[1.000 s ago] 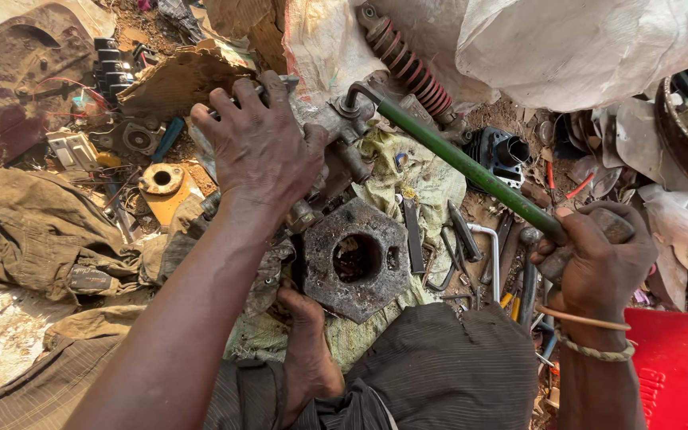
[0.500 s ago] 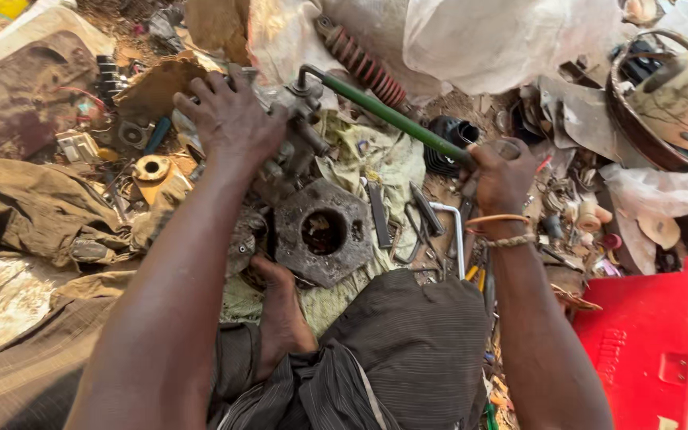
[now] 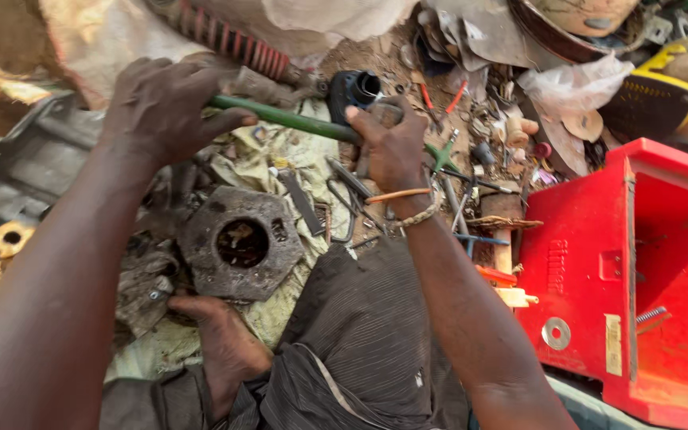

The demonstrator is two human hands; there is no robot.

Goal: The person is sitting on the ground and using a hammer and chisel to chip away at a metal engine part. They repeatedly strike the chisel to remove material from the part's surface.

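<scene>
My left hand (image 3: pixel 165 107) presses down on the head end of a long green bar (image 3: pixel 284 118), fingers wrapped over it. My right hand (image 3: pixel 388 143), with cord bracelets on the wrist, grips the same bar at its other end. Below the bar a dirty grey metal plate with a round central hole (image 3: pixel 240 243) lies on a stained yellowish cloth (image 3: pixel 280 155). A bare foot (image 3: pixel 220 346) rests against the plate's near edge.
A red plastic crate (image 3: pixel 646 279) stands at the right. A rusty coil spring (image 3: pixel 228 40), a black cylindrical part (image 3: pixel 353 89), loose tools and scrap lie on the dirt around. A grey metal casting (image 3: pixel 29 159) sits at the left.
The view has swung right, bringing the red crate in. My right hand has slid up the green bar toward my left hand, and the bar now lies nearly level.
</scene>
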